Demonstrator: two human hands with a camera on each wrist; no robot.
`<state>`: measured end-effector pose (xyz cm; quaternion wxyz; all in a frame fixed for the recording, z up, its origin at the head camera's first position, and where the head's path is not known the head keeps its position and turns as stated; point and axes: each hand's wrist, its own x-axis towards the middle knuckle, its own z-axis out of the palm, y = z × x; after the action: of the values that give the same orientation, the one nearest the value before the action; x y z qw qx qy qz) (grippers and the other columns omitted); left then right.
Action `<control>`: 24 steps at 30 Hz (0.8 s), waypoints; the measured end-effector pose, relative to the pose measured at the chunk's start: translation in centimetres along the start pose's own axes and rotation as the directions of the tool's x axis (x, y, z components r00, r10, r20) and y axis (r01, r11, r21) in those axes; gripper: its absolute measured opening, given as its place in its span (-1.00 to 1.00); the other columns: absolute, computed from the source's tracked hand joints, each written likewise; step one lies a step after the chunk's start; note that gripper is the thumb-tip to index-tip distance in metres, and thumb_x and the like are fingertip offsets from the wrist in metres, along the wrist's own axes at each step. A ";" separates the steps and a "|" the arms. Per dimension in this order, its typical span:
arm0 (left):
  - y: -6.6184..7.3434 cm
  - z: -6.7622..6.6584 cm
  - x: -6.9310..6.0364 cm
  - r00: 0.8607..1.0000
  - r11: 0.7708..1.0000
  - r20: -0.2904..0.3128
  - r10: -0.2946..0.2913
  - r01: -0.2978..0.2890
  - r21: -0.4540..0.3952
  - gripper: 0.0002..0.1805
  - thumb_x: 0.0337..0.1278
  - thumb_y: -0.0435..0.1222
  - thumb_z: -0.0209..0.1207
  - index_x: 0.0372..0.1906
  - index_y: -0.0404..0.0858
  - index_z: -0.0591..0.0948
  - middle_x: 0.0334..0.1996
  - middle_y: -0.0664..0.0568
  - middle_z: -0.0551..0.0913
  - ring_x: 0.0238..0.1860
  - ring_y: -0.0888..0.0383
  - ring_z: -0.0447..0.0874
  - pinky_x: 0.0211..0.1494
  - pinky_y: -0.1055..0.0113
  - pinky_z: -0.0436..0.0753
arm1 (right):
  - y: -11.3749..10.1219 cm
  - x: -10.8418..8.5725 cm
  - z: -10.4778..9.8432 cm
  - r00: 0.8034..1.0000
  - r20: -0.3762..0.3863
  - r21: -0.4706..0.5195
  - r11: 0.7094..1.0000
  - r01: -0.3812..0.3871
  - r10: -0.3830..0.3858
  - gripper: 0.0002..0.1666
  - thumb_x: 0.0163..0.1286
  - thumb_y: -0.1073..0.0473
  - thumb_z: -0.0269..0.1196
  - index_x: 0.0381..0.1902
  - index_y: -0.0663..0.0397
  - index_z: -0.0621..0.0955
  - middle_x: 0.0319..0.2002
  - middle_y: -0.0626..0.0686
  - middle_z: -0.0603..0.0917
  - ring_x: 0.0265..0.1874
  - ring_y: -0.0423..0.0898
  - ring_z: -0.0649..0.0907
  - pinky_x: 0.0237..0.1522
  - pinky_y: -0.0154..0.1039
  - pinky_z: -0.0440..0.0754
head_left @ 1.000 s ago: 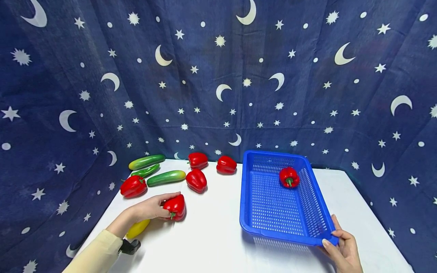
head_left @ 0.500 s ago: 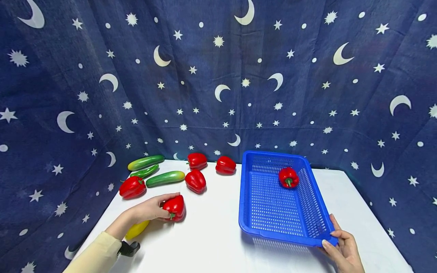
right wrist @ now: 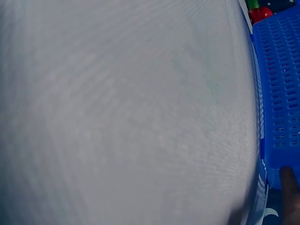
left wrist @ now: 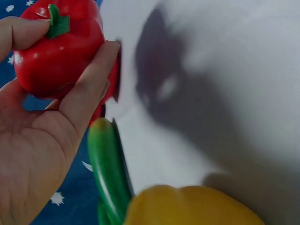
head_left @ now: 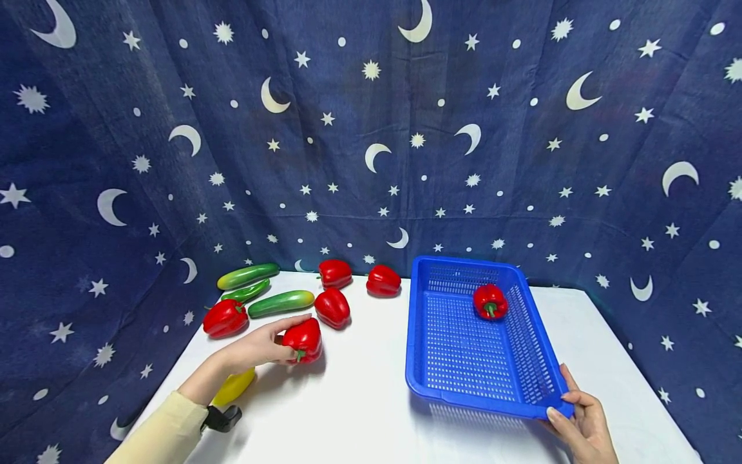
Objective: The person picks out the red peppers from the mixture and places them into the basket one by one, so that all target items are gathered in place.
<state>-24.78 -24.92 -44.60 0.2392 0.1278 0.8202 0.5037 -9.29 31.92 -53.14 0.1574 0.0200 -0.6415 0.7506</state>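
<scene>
My left hand [head_left: 261, 345] grips a red bell pepper [head_left: 305, 340] with a green stem, thumb beside the stem. In the left wrist view, that bell pepper [left wrist: 61, 65] is off the white table, its shadow lying apart from it. At the right, my right hand [head_left: 582, 422] holds the near right corner of a blue plastic basket [head_left: 478, 403], thumb over the rim. The basket's near end looks raised. Another red bell pepper [head_left: 490, 301] lies inside it. The right wrist view shows just a dark finger [right wrist: 289, 192] against the basket [right wrist: 281, 93].
More red bell peppers [head_left: 332, 308] lie past the left hand, some near the back edge. Two cucumbers [head_left: 281, 303] and a green chili pepper [head_left: 246, 291] lie at the back left. A yellow vegetable [head_left: 234, 386] sits beneath the left forearm. A starry blue curtain [head_left: 371, 129] stands behind.
My left hand has raised the red bell pepper and shifted it slightly right and away from me. My right hand and the basket have stayed put.
</scene>
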 end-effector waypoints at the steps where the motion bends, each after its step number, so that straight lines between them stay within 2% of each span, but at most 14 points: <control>1: 0.3 0.0 0.0 1.000 1.000 -0.002 0.012 -0.012 0.006 -0.14 0.15 -0.33 0.33 0.57 0.03 0.31 0.22 -0.18 0.51 0.11 -0.09 0.52 0.01 0.13 0.67 | 0.0 0.0 0.0 1.000 0.002 0.007 1.000 0.010 -0.010 -0.60 0.49 0.55 0.06 0.12 0.11 0.27 0.66 0.07 -0.12 0.12 -0.48 0.51 -0.18 -0.34 0.70; 4: 1.2 0.1 0.2 0.999 0.999 0.001 0.038 -0.038 0.007 -0.14 0.16 -0.30 0.33 0.57 0.09 0.31 0.30 -0.14 0.45 0.21 -0.10 0.44 0.09 0.12 0.67 | 0.0 -0.1 0.0 0.999 0.012 0.021 0.999 0.035 -0.035 -0.61 0.49 0.56 0.04 0.12 0.12 0.27 0.66 0.07 -0.12 0.14 -0.47 0.51 -0.16 -0.34 0.70; 7: 2.2 0.3 0.5 0.997 0.997 0.015 0.073 -0.072 -0.022 -0.14 0.18 -0.32 0.32 0.57 0.14 0.30 0.38 -0.13 0.37 0.28 -0.13 0.40 0.14 0.10 0.66 | 0.0 -0.2 0.0 1.000 0.005 -0.007 1.000 0.028 -0.028 -0.62 0.52 0.52 0.05 0.13 0.08 0.26 0.66 0.07 -0.13 0.14 -0.49 0.50 -0.14 -0.37 0.69; 13: 4.2 0.9 1.5 0.984 0.985 0.056 0.168 -0.166 -0.051 -0.13 0.25 -0.35 0.26 0.61 0.11 0.21 0.45 -0.14 0.25 0.32 -0.16 0.37 0.14 0.10 0.66 | 0.0 -0.3 0.1 1.000 -0.015 -0.033 0.999 0.002 -0.003 -0.62 0.53 0.49 0.07 0.14 0.08 0.25 0.66 0.10 -0.18 0.13 -0.52 0.49 -0.13 -0.41 0.67; 14: 4.5 1.0 1.7 0.982 0.983 0.062 0.177 -0.173 -0.062 -0.13 0.24 -0.36 0.25 0.61 0.10 0.22 0.44 -0.14 0.25 0.32 -0.16 0.37 0.14 0.10 0.66 | 0.0 -0.3 0.2 1.000 -0.018 -0.035 0.999 -0.005 0.004 -0.62 0.53 0.49 0.07 0.14 0.09 0.24 0.65 0.10 -0.19 0.17 -0.50 0.47 -0.13 -0.42 0.67; 19: 6.1 1.8 2.9 0.974 0.971 0.073 0.212 -0.202 -0.125 -0.16 0.22 -0.42 0.27 0.54 0.16 0.30 0.36 -0.13 0.37 0.31 -0.13 0.40 0.12 0.07 0.68 | -0.1 -0.3 0.2 0.999 -0.032 -0.059 0.998 -0.031 0.029 -0.61 0.54 0.44 0.10 0.15 0.03 0.24 0.66 0.07 -0.19 0.16 -0.52 0.46 -0.13 -0.44 0.65; 24: 7.8 2.7 3.7 0.967 0.960 0.065 0.245 -0.233 -0.156 -0.17 0.21 -0.43 0.29 0.53 0.15 0.33 0.32 -0.15 0.43 0.27 -0.12 0.48 0.14 0.03 0.67 | 0.0 -0.2 0.2 1.000 -0.005 -0.031 1.000 -0.002 0.002 -0.61 0.53 0.48 0.08 0.16 0.06 0.26 0.66 0.08 -0.17 0.12 -0.51 0.49 -0.13 -0.42 0.67</control>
<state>-26.74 -17.58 -39.70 0.2194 0.2287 0.7486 0.5824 -9.13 31.67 -53.12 0.1585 0.0148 -0.6525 0.7409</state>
